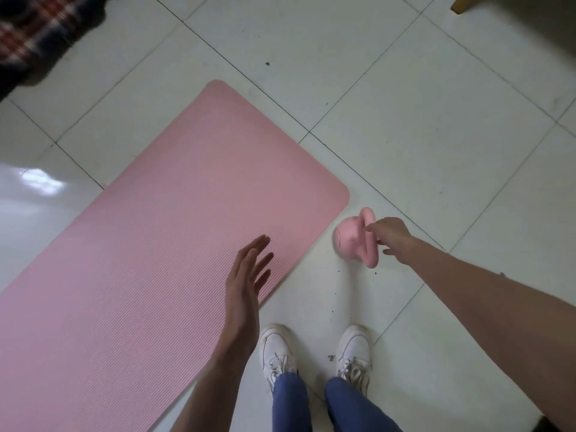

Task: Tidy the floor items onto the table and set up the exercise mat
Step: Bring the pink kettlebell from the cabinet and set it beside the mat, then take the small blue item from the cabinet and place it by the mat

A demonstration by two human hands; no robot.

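Observation:
A pink ribbed exercise mat lies unrolled and flat on the white tiled floor, running from the lower left to the middle. A small pink kettlebell lies on the floor just off the mat's right corner. My right hand reaches down to its loop handle, fingers touching the handle; a closed grip does not show. My left hand hovers flat over the mat's right edge, fingers spread, holding nothing.
My two white sneakers stand on the tiles beside the mat's edge. A dark plaid cloth fills the top left corner. A wooden furniture leg shows at the top right. Small dark crumbs dot the floor.

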